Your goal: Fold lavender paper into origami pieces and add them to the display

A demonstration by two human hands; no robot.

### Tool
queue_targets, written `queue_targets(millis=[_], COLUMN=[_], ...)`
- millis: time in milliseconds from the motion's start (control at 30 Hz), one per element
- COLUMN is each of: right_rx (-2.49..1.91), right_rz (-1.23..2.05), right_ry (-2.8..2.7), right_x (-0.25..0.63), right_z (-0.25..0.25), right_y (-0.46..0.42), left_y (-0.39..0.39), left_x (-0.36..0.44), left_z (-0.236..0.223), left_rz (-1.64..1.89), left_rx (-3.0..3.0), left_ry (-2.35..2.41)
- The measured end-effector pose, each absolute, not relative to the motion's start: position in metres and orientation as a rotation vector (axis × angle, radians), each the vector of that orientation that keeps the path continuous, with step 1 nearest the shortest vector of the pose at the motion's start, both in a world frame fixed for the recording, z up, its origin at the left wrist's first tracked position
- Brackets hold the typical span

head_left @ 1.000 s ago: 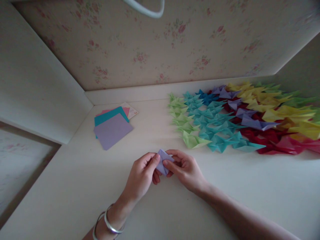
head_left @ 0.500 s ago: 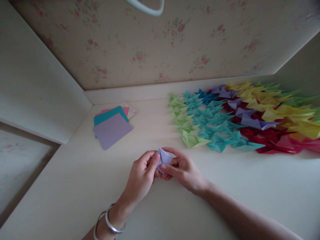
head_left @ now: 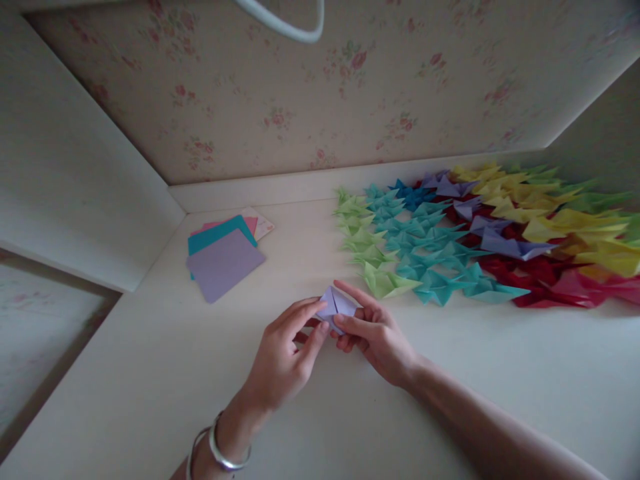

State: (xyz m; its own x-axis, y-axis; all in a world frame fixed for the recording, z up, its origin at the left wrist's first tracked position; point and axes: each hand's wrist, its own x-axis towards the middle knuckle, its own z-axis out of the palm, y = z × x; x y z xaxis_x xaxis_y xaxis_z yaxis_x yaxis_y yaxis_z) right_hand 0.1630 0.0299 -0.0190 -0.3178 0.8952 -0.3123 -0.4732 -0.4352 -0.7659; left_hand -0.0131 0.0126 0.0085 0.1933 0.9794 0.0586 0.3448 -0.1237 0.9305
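A small folded sheet of lilac origami paper (head_left: 336, 305), roughly diamond-shaped with a crease line down its middle, is held above the white table. My right hand (head_left: 377, 337) pinches its lower right part, the thumb on top and the index finger stretched out along the upper edge. On the other side, my left hand (head_left: 287, 350) touches the left edge with its fingertips, the thumb at the lower corner. Two silver bangles (head_left: 220, 447) circle my left wrist. The paper's underside and some fingertips are hidden.
Many folded paper pieces stand in rows at the right: light green (head_left: 387, 281), teal (head_left: 437, 287), lilac (head_left: 515, 245), yellow (head_left: 575, 227) and red (head_left: 540, 283). Flat lilac paper (head_left: 227, 265) lies over teal paper (head_left: 215, 233) at the left. A white cable (head_left: 300, 32) hangs above.
The folded paper has moved slightly right and up. My left fingers have loosened and spread along its left edge, and my right index finger has straightened.
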Motion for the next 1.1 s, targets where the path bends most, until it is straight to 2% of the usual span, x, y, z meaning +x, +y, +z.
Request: queue_targets(millis=[300, 600, 1100], right_rx=[-0.875, -0.800, -0.752], right_rz=[1.814, 1.779, 1.773], right_ry=[-0.761, -0.950, -0.927], right_x=[0.162, 0.169, 0.161], right_z=[-0.026, -0.030, -0.023], right_y=[0.029, 0.027, 0.027], left_y=[0.016, 0.019, 0.019], left_x=[-0.016, -0.020, -0.019], left_z=[0.003, 0.003, 0.010], left_rz=[1.001, 0.930, 0.928], left_rx=[1.751, 1.568, 1.402], left_ry=[1.337, 1.325, 1.234])
